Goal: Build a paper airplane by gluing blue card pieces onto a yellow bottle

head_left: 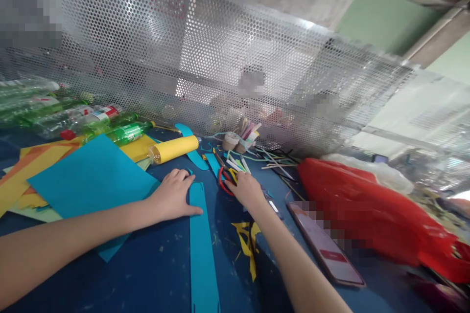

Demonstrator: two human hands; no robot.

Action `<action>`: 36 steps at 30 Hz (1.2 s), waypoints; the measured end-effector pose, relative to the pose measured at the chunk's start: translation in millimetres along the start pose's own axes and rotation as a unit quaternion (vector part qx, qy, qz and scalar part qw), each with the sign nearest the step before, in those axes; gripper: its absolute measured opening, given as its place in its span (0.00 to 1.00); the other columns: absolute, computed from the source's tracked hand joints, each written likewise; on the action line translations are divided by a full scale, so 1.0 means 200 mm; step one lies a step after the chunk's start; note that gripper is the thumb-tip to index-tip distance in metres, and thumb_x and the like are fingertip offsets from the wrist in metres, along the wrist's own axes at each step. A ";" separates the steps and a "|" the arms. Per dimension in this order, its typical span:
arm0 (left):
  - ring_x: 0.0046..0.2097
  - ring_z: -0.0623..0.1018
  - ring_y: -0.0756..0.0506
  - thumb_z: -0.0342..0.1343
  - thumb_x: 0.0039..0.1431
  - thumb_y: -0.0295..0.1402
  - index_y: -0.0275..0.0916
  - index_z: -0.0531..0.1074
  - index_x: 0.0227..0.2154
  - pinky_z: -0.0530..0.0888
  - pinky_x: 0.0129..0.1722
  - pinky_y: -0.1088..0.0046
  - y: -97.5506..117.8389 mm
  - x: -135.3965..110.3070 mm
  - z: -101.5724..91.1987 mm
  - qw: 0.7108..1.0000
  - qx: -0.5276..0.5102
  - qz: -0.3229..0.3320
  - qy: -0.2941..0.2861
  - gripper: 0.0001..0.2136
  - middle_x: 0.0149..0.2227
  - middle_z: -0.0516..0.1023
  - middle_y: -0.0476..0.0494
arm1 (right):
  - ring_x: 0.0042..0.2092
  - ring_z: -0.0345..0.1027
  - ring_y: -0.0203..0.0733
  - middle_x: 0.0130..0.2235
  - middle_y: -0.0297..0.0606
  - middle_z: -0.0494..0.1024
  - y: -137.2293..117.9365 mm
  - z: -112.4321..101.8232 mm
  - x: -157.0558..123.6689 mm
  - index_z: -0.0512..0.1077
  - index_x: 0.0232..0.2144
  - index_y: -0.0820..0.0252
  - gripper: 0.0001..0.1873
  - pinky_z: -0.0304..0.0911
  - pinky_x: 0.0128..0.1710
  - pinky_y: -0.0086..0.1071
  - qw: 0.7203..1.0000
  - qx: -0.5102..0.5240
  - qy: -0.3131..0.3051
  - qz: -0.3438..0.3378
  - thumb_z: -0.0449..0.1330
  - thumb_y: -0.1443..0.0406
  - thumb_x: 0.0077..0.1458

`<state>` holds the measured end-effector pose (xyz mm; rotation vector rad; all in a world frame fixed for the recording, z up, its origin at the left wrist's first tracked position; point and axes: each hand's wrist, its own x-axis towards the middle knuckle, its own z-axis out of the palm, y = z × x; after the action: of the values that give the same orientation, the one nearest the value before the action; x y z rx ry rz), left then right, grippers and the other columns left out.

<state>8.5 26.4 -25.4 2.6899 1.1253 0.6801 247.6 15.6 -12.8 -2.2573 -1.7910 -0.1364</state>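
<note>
Left hand (172,196) lies palm down on the dark blue surface (154,264), fingers loosely together and holding nothing, thumb tip touching the left edge of the blue paper strip (201,244). The strip runs near to far between the forearms. Right hand (246,190) is on the red-handled scissors (222,179) just beyond the strip's far end; whether its fingers are closed, cannot tell.

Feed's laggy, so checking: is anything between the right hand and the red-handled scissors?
Nothing visible. The right hand is at the red-handled scissors, fingertips touching the handle loop; paper scraps lie beyond them, not between.
</note>
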 end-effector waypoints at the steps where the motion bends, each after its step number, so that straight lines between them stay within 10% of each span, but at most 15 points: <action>1: 0.47 0.64 0.33 0.53 0.39 0.60 0.32 0.66 0.51 0.63 0.47 0.54 0.00 0.00 0.00 1.000 -0.002 -0.003 0.002 0.41 0.45 0.67 0.33 | 0.36 0.69 0.54 0.33 0.53 0.74 -0.01 0.00 -0.01 0.70 0.30 0.63 0.12 0.59 0.33 0.38 1.000 0.006 -0.011 0.006 0.58 0.58 0.49; 10: 0.46 0.64 0.35 0.55 0.40 0.58 0.38 0.70 0.47 0.65 0.45 0.57 -0.03 0.02 -0.04 0.998 -0.028 -0.003 -0.051 0.34 0.44 0.67 0.37 | 0.31 0.69 0.49 0.21 0.42 0.70 0.00 -0.08 0.05 0.65 0.17 0.58 0.14 0.60 0.32 0.38 0.976 0.174 -0.105 0.080 0.55 0.58 0.50; 18: 0.43 0.68 0.38 0.60 0.43 0.38 0.42 0.68 0.42 0.66 0.43 0.60 -0.01 0.03 -0.07 0.986 -0.155 0.009 -0.058 0.21 0.40 0.70 0.43 | 0.21 0.61 0.34 0.19 0.29 0.64 -0.06 -0.11 0.02 0.64 0.25 0.57 0.21 0.60 0.23 0.29 0.874 0.460 -0.142 0.059 0.56 0.46 0.46; 27: 0.40 0.76 0.42 0.61 0.43 0.26 0.43 0.42 0.60 0.71 0.41 0.63 -0.07 0.12 -0.08 0.759 -0.637 -0.135 -0.018 0.43 0.36 0.77 0.44 | 0.40 0.70 0.42 0.35 0.39 0.75 -0.23 -0.09 -0.06 0.68 0.31 0.57 0.28 0.64 0.43 0.36 0.772 0.609 -0.184 0.006 0.52 0.40 0.45; 31: 0.40 0.77 0.41 0.63 0.42 0.26 0.41 0.53 0.57 0.71 0.41 0.61 -0.08 0.14 -0.10 0.717 -0.682 -0.141 -0.003 0.38 0.38 0.78 0.41 | 0.24 0.65 0.36 0.22 0.31 0.67 -0.29 -0.11 -0.09 0.63 0.25 0.57 0.27 0.65 0.28 0.32 0.721 0.655 -0.222 0.044 0.49 0.39 0.47; 36: 0.43 0.77 0.41 0.60 0.48 0.33 0.36 0.72 0.40 0.71 0.43 0.64 -0.06 0.14 -0.12 0.699 -0.705 -0.119 0.015 0.14 0.42 0.78 0.39 | 0.18 0.56 0.32 0.18 0.26 0.61 -0.34 -0.15 -0.15 0.59 0.23 0.56 0.26 0.60 0.19 0.29 0.760 0.602 -0.243 0.024 0.47 0.40 0.49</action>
<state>6.8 54.8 2.6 1.1693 0.4675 0.9503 177.7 -5.2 18.4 -1.3551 -1.2774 1.3229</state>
